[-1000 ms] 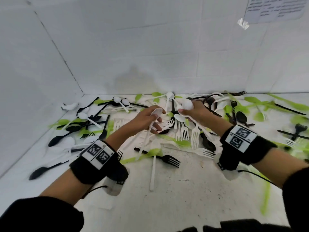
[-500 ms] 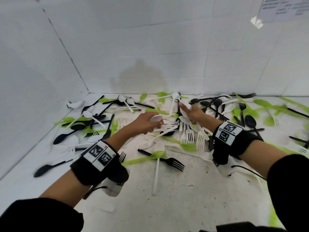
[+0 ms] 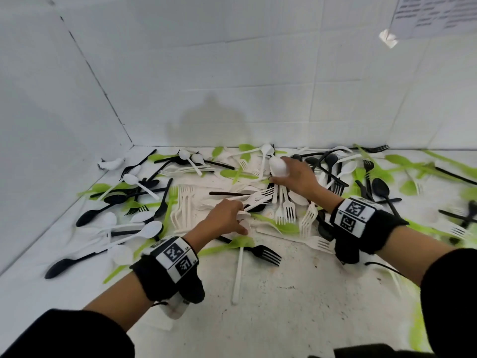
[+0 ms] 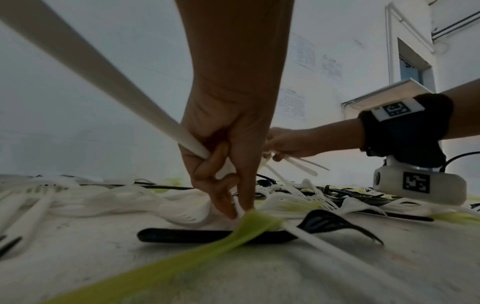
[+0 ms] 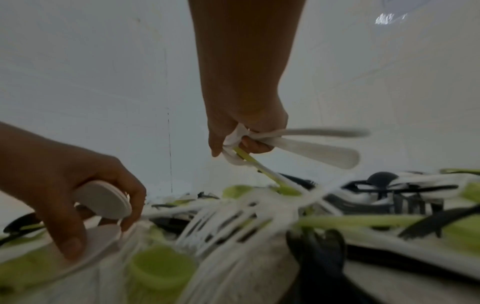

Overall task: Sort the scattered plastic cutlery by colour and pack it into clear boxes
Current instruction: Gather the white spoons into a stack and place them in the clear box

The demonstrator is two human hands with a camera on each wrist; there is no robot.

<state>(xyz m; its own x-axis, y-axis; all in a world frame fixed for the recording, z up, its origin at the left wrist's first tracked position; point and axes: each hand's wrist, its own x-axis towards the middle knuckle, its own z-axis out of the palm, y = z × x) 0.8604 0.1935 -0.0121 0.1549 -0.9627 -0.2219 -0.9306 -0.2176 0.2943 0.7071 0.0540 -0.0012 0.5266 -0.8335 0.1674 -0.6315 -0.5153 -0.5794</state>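
Both hands full: left hand point(image 3: 224, 218) gripping white spoons point(image 5: 103, 198), right hand point(image 3: 294, 174) clutching white cutlery point(image 5: 298, 144).

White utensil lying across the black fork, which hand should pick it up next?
Left. The left hand touches the white utensil at its top end; the right hand is farther back, gripping white spoons.

The left hand point(image 3: 223, 218), raised with its white spoons point(image 4: 85, 67) a second ago, has dropped to the worktop point(image 3: 284, 319) and now pinches at another white piece by the green spoon point(image 3: 232, 244). The right hand point(image 3: 294, 175) has moved toward 12 o'clock, deeper into the pile, carrying its white spoons point(image 3: 278, 166). The hands have drawn apart
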